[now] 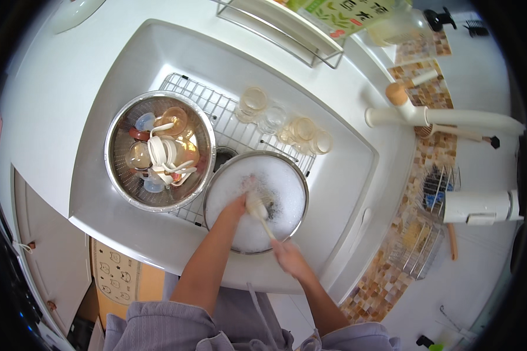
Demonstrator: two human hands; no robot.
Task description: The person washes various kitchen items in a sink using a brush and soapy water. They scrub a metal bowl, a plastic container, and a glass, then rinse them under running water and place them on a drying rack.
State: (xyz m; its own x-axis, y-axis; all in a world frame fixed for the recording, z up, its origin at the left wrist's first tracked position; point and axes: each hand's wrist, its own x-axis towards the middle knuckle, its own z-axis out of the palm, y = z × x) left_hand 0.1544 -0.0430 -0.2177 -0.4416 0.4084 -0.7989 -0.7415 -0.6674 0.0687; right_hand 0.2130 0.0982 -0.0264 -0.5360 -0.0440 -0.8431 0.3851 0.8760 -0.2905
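Note:
Before me in the sink, a round metal basin [307, 193] brims with white soap foam [285, 175]. My right hand [287, 256] grips the thin pale handle [268, 230] of a cleaning brush that slants into the basin. My left hand [238, 207] reaches into the suds, its fingers mostly covered by foam. Between the hands is a blurred cream-coloured piece [256, 206] at the brush's far end; whether it is the brush head or an item being scrubbed is unclear. What the left fingers hold cannot be seen.
A perforated metal colander [112, 162] left of the basin holds baby-bottle parts, including white handles [162, 151]. Several clear bottles [270, 118] stand on the wire sink rack [228, 109]. A white faucet [395, 116] rises at right; a wire shelf [281, 39] stands behind.

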